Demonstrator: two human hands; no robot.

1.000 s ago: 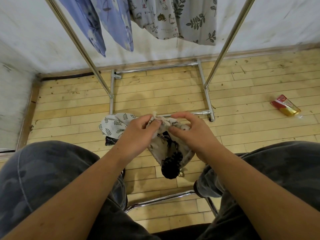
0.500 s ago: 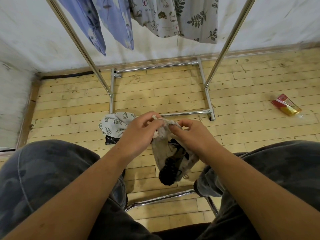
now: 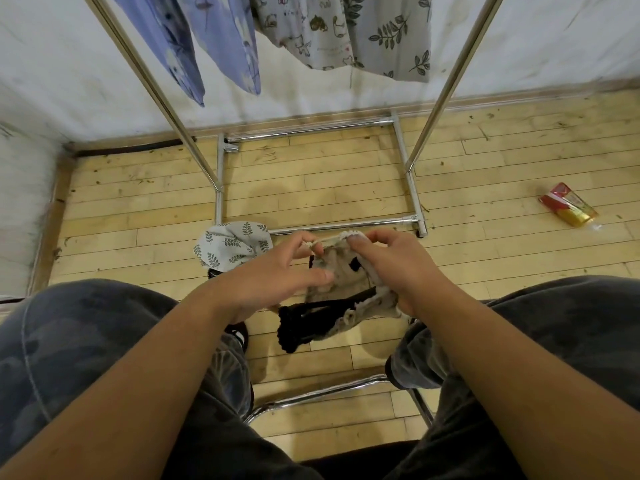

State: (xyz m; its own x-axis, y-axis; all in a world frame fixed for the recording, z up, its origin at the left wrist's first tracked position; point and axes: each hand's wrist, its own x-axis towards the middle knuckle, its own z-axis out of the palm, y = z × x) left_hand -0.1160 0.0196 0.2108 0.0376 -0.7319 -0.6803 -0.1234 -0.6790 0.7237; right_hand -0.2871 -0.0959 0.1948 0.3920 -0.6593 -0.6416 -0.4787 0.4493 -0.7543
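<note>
Pinching garment (image 3: 337, 284), L hand (image 3: 277, 273) + R hand (image 3: 398, 268) fingers clamped, leaf-print cloth (image 3: 232, 244) beside

A small beige garment (image 3: 341, 282) with black trim hangs bunched above the floor.

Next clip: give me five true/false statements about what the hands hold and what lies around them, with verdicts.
1. Both the left hand and the right hand hold the beige cloth piece. True.
2. The leaf-print cloth lies on the person's lap. False: it lies on the wooden floor, by the base of the clothes rack.
3. A red and gold packet lies on the floor to the right. True.
4. Nothing hangs on the clothes rack. False: a blue garment and a grey printed garment hang from it.
5. A black part hangs from the beige cloth piece, below the hands. True.
</note>
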